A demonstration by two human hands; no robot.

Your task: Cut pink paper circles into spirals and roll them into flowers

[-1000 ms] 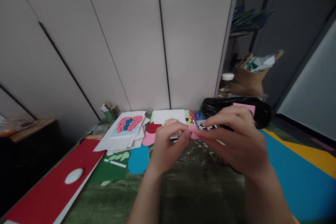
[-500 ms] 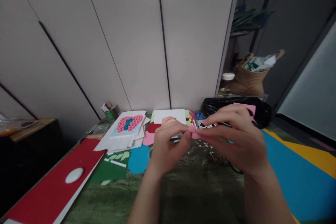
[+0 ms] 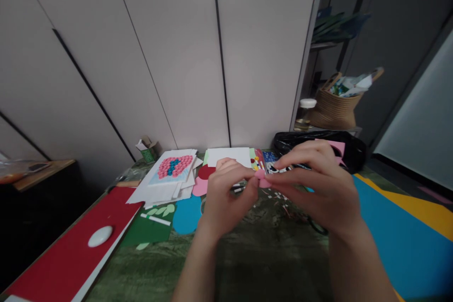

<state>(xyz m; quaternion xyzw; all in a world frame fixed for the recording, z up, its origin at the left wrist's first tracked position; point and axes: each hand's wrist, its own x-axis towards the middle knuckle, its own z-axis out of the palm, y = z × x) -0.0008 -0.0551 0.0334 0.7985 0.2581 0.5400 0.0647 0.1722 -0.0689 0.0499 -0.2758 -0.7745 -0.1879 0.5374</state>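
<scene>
The left hand (image 3: 222, 196) and the right hand (image 3: 323, 186) are both pinching a little pink piece (image 3: 261, 177), which is sitting between their fingertips. A blue paper (image 3: 185, 215) is lying just left of the left hand.

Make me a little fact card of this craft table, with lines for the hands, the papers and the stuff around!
Left hand: left hand pinching a small pink piece
Right hand: right hand with fingertips on the same piece
On the red sheet: white oval thing
On the dark green sheet: white pen with a green end
On the white papers: bumpy pink-and-blue picture
Far right: woven basket, beside a white-lidded jar
</scene>
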